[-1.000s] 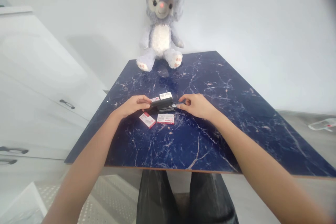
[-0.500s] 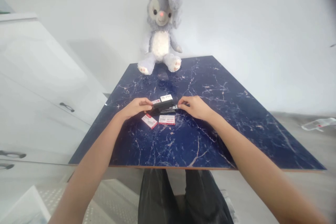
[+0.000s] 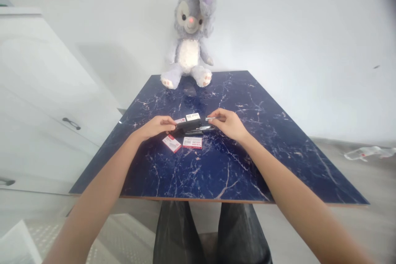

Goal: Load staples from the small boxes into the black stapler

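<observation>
A black stapler [image 3: 188, 125] lies across the table, with a metal tray [image 3: 206, 128] sticking out of its right end. The fingers of my left hand [image 3: 154, 127] are closed on the stapler's left end. Just right of the stapler and slightly above the tray, my right hand [image 3: 228, 124] pinches a small silvery strip of staples [image 3: 209, 118]. Two small red-and-white boxes lie on the near side: a tilted box [image 3: 172, 143] and a straighter box [image 3: 192, 142]. Behind the stapler are a white box [image 3: 193, 116] and a partly hidden red-and-white box [image 3: 180, 121].
A grey plush rabbit [image 3: 189, 55] sits at the back of the blue marbled table [image 3: 247, 165], against the wall. White drawers with dark handles [image 3: 71, 123] stand on the left. On the floor at right lies a clear plastic bag [image 3: 368, 153].
My right hand has drawn back from the stapler's right end and risen slightly, with the strip between its fingers. My left hand stays at the stapler. The whole view has shifted a little.
</observation>
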`<state>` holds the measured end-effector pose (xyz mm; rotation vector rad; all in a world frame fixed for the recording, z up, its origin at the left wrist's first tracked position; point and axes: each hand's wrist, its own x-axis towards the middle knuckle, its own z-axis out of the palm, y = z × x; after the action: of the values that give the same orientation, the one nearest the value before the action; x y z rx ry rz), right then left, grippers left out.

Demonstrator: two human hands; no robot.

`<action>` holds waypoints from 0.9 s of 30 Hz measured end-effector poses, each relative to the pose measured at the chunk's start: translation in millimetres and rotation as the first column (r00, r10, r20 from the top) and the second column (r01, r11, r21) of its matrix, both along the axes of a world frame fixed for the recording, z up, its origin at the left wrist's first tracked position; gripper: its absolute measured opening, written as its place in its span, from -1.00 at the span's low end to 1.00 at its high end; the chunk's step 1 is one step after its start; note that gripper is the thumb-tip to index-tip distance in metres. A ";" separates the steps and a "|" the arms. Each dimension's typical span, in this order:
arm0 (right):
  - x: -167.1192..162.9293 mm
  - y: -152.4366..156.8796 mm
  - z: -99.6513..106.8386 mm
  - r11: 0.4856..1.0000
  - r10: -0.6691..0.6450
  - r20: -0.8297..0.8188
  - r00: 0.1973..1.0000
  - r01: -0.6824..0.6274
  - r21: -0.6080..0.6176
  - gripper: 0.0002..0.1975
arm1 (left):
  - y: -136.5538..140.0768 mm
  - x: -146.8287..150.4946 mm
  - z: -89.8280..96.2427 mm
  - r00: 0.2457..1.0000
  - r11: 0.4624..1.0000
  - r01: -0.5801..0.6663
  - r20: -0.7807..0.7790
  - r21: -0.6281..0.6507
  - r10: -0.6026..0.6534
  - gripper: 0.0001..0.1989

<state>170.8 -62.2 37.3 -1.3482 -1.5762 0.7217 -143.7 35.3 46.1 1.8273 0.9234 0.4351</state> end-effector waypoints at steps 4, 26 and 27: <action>0.4 1.6 1.9 0.998 -0.059 -0.045 0.997 0.058 -0.016 -0.80 | -0.6 0.1 0.7 1.000 1.000 -0.002 -0.006 -0.009 0.002 -0.64; -4.3 -3.1 0.5 0.998 0.051 0.309 0.950 -0.063 0.030 -0.87 | 0.7 -0.3 -1.6 0.999 0.999 -0.034 -0.018 -0.028 0.034 -0.65; -5.2 -2.7 -1.4 0.997 0.064 0.335 0.940 -0.076 0.021 -0.87 | 1.0 -0.4 -2.0 0.999 0.999 -0.033 -0.018 -0.023 0.033 -0.65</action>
<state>165.6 -64.9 35.9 -1.4518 -1.9035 0.5233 -144.1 36.3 44.1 1.7991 0.9683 0.4275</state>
